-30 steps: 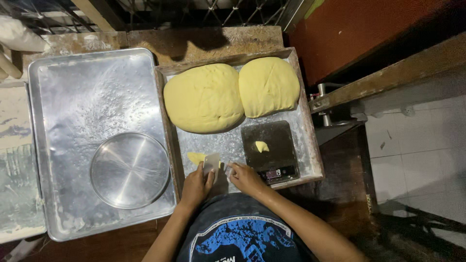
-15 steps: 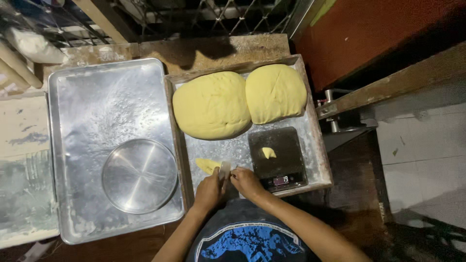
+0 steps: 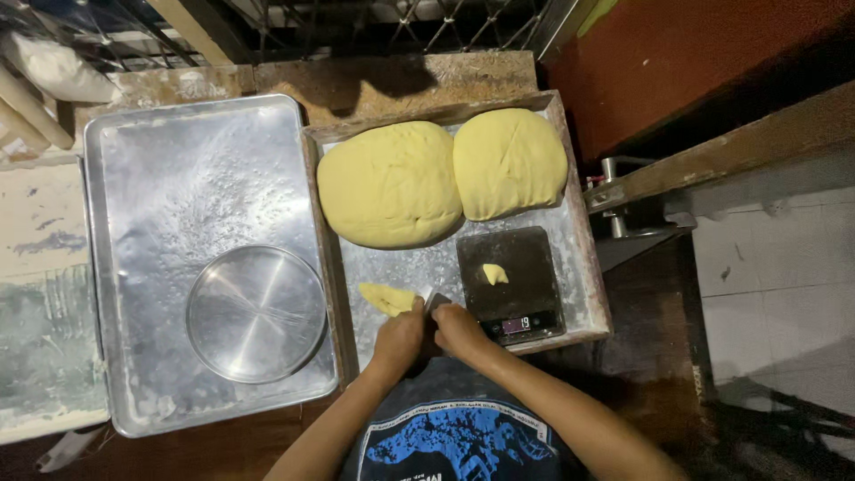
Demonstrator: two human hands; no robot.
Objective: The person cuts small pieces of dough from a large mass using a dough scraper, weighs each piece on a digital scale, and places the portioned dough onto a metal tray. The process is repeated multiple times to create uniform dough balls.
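A small yellow strip of dough lies near the front edge of the floured metal tray, touched by the left hand. A small metal scraper is grasped in the right hand. Just beside it, a black digital scale carries a small dough piece. Two large yellow dough mounds fill the tray's far edge.

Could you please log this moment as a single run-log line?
left hand: on dough strip | right hand: grips scraper beside it | scale: small dough piece | tray: two dough mounds
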